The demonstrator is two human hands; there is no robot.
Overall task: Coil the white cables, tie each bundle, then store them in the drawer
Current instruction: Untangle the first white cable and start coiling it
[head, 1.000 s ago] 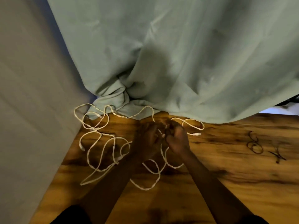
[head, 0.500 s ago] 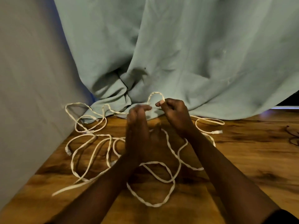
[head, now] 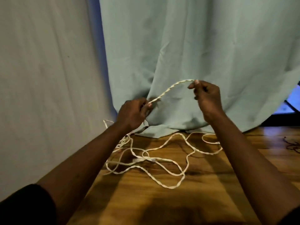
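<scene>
Your left hand (head: 133, 113) is up off the table, fingers curled, thumb & forefinger pinching the white cable (head: 168, 90) at the low end of a raised stretch. Your right hand (head: 207, 98) sits higher & further right, well apart from the left. It's curled too, pinching the top end of that same stretch betw. thumb & fingertips. Betw. the 2 hands the cable runs as a shallow arch w/ a twisted look, in front of the pale green cloth (head: 194, 46). The rest of the cable lies loose on the wooden table (head: 162, 207) below both hands: uncoiled, several loops crossing each other, spread from the cloth's hem toward you. Can't tell if it's 1 cable or more in that tangle. A strand shows just under the left hand by the hem; how the cable leaves the right hand is hidden by hand & forearm. Approx. mid-tangle a white plug (head: 138, 159) lies flat, strands crossing right beside it. The cloth hangs down to the table's far side, hem resting on the wood. Left of it stands a grey wall (head: 40, 78). Far right on the table lies a thin dark cord (head: 292, 146), well apart from the white cable. A blue-lit screen (head: 293, 101) peeks out at the right edge past the cloth. A black sleeve (head: 24, 207) covers your left upper arm, bottom-left corner.
</scene>
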